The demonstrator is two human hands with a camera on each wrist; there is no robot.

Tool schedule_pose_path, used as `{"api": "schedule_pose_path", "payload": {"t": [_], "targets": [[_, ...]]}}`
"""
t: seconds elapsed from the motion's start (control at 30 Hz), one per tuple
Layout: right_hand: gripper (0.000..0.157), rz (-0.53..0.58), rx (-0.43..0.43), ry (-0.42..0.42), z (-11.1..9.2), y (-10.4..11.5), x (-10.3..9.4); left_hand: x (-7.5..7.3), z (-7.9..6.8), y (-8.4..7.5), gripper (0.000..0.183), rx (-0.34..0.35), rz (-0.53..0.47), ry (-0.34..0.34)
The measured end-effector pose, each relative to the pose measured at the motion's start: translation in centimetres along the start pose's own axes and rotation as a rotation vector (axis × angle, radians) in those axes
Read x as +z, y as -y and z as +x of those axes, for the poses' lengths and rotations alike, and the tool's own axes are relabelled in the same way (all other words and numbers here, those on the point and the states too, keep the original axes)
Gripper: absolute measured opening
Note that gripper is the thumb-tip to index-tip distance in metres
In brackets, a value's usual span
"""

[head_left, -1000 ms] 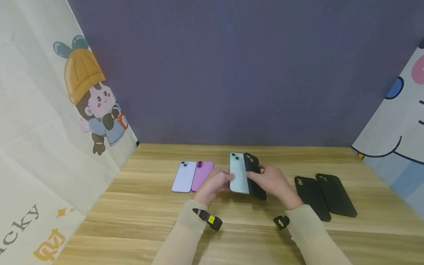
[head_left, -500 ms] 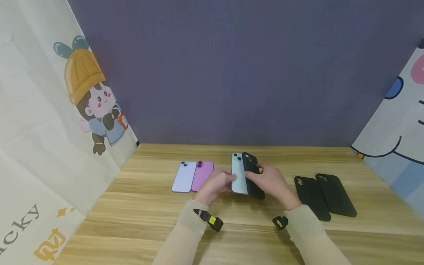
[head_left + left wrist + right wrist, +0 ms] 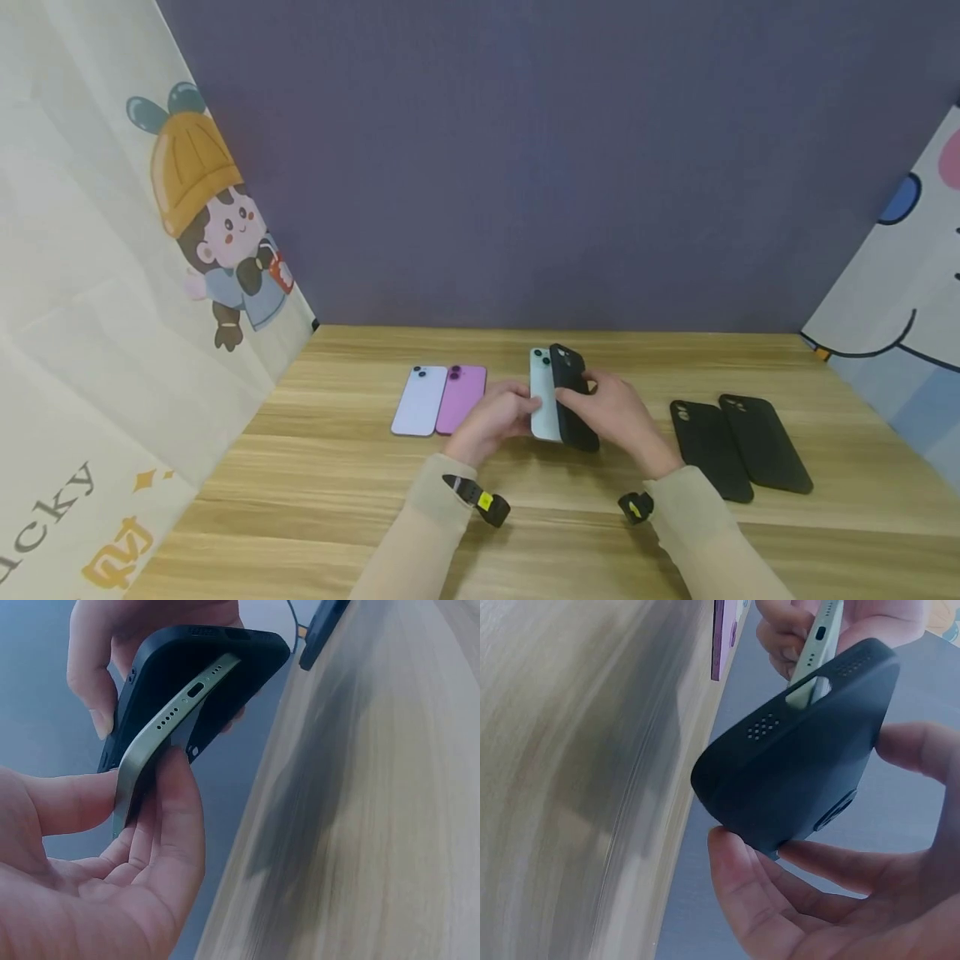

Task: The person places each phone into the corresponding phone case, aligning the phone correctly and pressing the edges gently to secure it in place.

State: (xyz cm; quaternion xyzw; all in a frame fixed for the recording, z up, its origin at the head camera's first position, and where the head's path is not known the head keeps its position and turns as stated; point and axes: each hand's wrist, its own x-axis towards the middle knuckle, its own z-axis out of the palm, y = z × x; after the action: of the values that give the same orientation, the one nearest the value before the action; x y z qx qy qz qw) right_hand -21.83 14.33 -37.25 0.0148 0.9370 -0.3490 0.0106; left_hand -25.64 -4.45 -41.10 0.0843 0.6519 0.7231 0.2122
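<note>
My left hand grips a pale mint-green smartphone by its left side, thumb on the back and fingers beneath, as the left wrist view shows. A black phone case is pinched in my right hand, thumb on one long side and fingers at the other. Both are held up over the table. In the left wrist view the phone's right long edge reaches into the hollow of the case, while its other side stands tilted out. The right wrist view shows the case's bottom edge with its speaker holes and port cutout.
On the wooden table, a lavender phone and a pink phone lie side by side at left. Two more black cases lie at right, the nearer case beside the farther case. A dark panel stands behind.
The mint-green phone has moved right with my left hand, and the case overlaps more of it. My right hand has stayed nearly in place.
</note>
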Motion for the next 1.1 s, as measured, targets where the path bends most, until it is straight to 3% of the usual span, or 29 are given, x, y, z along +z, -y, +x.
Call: {"api": "schedule_pose_path", "payload": {"t": [1.1], "targets": [[0.086, -0.007, -0.013, -0.025, -0.2, 0.29, 0.21, 0.3, -0.35, 0.02, 0.012, 0.003, -0.004, 0.017]]}}
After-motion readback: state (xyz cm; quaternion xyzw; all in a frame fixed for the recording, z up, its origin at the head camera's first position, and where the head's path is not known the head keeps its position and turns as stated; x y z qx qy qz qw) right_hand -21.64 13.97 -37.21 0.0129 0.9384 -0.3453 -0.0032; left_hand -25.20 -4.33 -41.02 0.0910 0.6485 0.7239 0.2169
